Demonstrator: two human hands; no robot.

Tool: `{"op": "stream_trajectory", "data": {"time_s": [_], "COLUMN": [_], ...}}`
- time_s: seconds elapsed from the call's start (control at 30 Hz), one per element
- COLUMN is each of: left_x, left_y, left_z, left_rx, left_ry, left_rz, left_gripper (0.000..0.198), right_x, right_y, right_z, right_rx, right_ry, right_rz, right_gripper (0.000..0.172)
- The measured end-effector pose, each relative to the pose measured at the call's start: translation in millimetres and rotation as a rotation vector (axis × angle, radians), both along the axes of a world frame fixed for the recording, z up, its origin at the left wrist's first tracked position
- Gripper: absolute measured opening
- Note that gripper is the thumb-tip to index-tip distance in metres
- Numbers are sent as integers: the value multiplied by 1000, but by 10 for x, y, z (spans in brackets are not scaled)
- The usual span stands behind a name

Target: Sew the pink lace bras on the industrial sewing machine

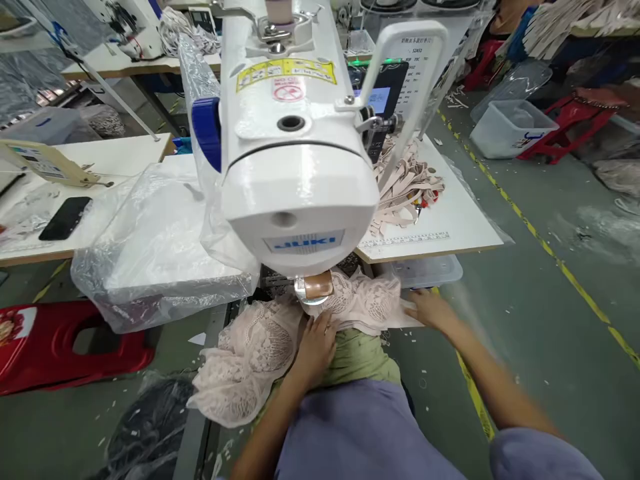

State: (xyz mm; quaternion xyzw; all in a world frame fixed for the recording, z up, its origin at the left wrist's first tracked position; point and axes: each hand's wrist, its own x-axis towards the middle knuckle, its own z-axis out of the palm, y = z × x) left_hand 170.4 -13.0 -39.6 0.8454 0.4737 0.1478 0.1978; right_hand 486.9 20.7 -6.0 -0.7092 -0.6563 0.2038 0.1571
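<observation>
Pale pink lace bras lie at the front of a white sewing machine. One lace bra is spread to the right under the machine head. My left hand is at its near edge, just below the round lamp, fingers bent onto the fabric; its thumb is hidden. My right hand pinches the band end at the far right and holds it out sideways. More joined lace cups hang down left of my left hand. The needle area is hidden behind the machine head.
Pink straps lie heaped on the right tabletop. Clear plastic covers the left table end, with a phone beyond it. A red stool stands at left. A clear bin is at right.
</observation>
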Motion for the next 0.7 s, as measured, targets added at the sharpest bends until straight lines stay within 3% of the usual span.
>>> {"op": "stream_trajectory", "data": {"time_s": [0.07, 0.17, 0.3, 0.4, 0.5, 0.57, 0.63, 0.7], "left_x": [-146, -619, -1240, -1450, -1430, -1323, -1173, -1018], "left_y": [-166, -452, -876, -1122, -1245, -1276, -1276, -1239], "left_z": [-49, 68, 322, 346, 269, 277, 393, 604], "left_rx": [-106, -222, -286, -359, -442, -458, -445, -411], "left_ry": [-2, 36, 233, 353, 344, 301, 251, 148], "left_rz": [86, 334, 853, 1113, 1133, 1092, 1017, 874], "left_gripper": [44, 34, 31, 38, 34, 30, 31, 34], "right_x": [-200, -673, -1222, -1235, -1066, -1028, -1123, -1340], "right_y": [170, 403, 399, 275, 275, 308, 260, 95], "right_z": [-160, -338, -519, -678, -773, -731, -584, -342], "right_rx": [14, 147, 200, 171, 130, 104, 71, -27], "right_ry": [-20, -7, 7, -28, -5, 46, 132, 273], "right_rz": [60, 219, 379, 364, 337, 303, 344, 527], "right_gripper": [40, 58, 56, 52, 54, 61, 67, 67]}}
